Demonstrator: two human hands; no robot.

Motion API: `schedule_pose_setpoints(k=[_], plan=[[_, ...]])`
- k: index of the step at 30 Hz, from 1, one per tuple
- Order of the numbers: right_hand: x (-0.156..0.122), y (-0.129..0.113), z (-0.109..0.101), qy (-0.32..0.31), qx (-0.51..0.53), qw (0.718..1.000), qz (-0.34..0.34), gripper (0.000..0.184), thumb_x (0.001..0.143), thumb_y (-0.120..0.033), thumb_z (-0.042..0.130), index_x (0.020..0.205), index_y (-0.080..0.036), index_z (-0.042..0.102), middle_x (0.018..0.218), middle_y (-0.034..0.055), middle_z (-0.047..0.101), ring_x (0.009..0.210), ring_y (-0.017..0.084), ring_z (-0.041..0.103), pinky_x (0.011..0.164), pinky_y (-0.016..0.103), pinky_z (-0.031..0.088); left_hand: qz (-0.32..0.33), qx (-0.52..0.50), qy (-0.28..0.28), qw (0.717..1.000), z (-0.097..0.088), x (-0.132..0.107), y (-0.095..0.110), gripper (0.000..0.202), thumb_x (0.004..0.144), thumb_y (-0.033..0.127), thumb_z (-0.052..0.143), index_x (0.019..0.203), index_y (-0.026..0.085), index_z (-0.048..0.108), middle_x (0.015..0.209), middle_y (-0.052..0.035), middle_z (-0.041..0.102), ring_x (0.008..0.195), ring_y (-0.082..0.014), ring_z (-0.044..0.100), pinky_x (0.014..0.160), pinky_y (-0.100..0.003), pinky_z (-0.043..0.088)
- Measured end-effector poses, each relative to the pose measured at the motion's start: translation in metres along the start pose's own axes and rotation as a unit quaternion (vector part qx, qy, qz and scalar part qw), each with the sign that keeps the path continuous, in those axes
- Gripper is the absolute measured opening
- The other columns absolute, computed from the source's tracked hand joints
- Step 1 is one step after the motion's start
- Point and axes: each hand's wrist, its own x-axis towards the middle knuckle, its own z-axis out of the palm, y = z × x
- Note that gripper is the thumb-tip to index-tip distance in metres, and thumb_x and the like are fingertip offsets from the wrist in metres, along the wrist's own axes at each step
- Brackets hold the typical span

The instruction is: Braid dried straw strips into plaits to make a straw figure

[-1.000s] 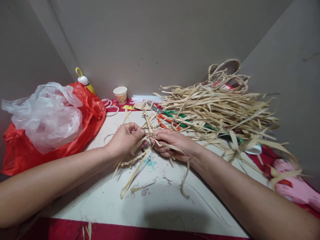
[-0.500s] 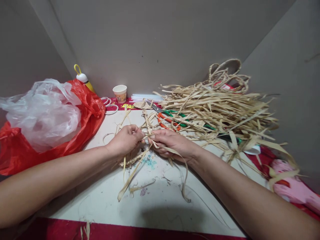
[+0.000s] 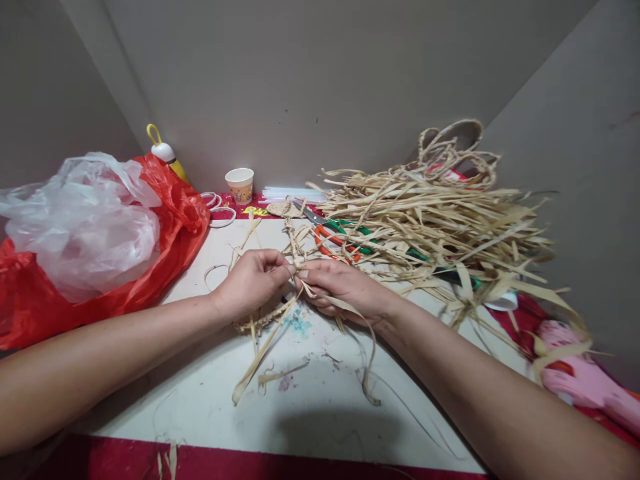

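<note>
A braid of dry straw-like strips [image 3: 294,248] runs from between my hands toward the back of the board. My left hand [image 3: 257,280] is closed in a pinch on the braid's near end. Right against it, my right hand [image 3: 340,287] grips the same end, thumb and forefinger pressed together. Loose strips [image 3: 265,350] hang from the grip toward me, and one long curling strip [image 3: 370,347] trails past my right hand. Partly hidden behind my left hand lies a curved braided piece [image 3: 267,319]. Exactly how the fingers hold the strips is hidden.
A large heap of dry strips [image 3: 430,213] lies back right. Scissors with orange handles [image 3: 333,243] rest beside it. Red and clear plastic bags [image 3: 175,227] bulge at left. A paper cup [image 3: 240,187], white rings [image 3: 223,217] and a pink object [image 3: 575,380] stand around the white board [image 3: 200,407].
My left hand has shifted slightly right, its fingertips now meeting my right hand's at the braid. The strips between the fingers have been drawn in. The right hand stays nearly in place.
</note>
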Motion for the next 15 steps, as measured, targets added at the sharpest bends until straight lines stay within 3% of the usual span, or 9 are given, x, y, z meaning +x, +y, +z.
schedule_pose_setpoints(k=[3, 8, 15], plan=[[-0.0002, -0.0006, 0.0012, 0.012, -0.027, 1.0, 0.004, 0.024, 0.077, -0.037, 0.062, 0.071, -0.015, 0.053, 0.045, -0.0088, 0.037, 0.034, 0.003, 0.025, 0.033, 0.016, 0.018, -0.019, 0.029, -0.003, 0.999, -0.0031, 0.0017, 0.0014, 0.016, 0.078, 0.026, 0.057, 0.066, 0.015, 0.059, 0.043, 0.0088, 0.042, 0.039, -0.0046, 0.033, 0.042, -0.02, 0.026], [-0.0006, 0.0007, 0.0012, 0.016, -0.064, 0.998, -0.009, 0.029, 0.076, -0.041, 0.063, 0.071, -0.015, 0.053, 0.046, -0.0088, 0.037, 0.037, 0.003, 0.027, 0.036, 0.018, 0.019, -0.019, 0.107, -0.04, 0.993, -0.0068, 0.0029, 0.005, 0.021, 0.078, 0.028, 0.054, 0.07, 0.014, 0.067, 0.049, 0.0048, 0.051, 0.043, -0.0066, 0.039, 0.045, -0.02, 0.03], [-0.0008, 0.002, 0.0013, 0.014, -0.085, 0.996, -0.035, 0.03, 0.075, -0.041, 0.066, 0.068, -0.015, 0.052, 0.047, -0.0087, 0.039, 0.039, 0.004, 0.028, 0.039, 0.021, 0.02, 0.092, 0.255, -0.076, 0.959, -0.0098, 0.0011, 0.0024, 0.029, 0.081, 0.024, 0.043, 0.07, 0.013, 0.068, 0.06, 0.0002, 0.059, 0.056, -0.0105, 0.046, 0.054, -0.022, 0.035]])
